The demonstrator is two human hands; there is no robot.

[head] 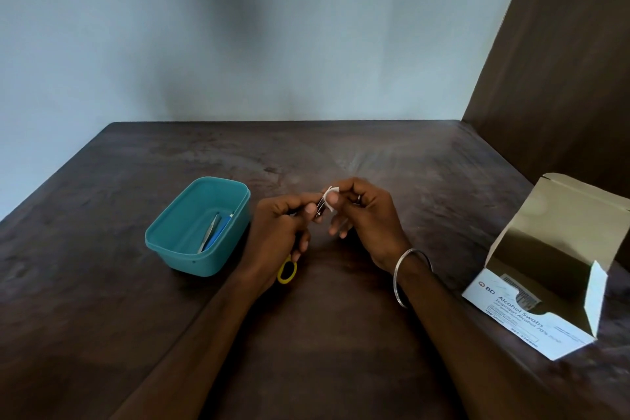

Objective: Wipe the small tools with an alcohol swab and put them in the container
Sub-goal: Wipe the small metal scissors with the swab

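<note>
A small pair of scissors (292,259) with a yellow handle loop is held above the dark table (375,160), its metal tip wrapped in a white alcohol swab (329,196). The scissors are gripped by the curled fingers of the left hand (278,232), and the swab is pinched around the tip by the right hand (366,215). Just left, tweezers (208,232) and a blue tool (220,232) are contained in the teal container (163,242); an opened swab box (531,314) is seen well to the right.

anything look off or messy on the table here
Nothing stands out. The swab box lies open on the right, unspilled. The teal container sits upright with two tools inside. The left hand holds yellow-handled scissors while the right hand pinches a swab on the blades.
</note>
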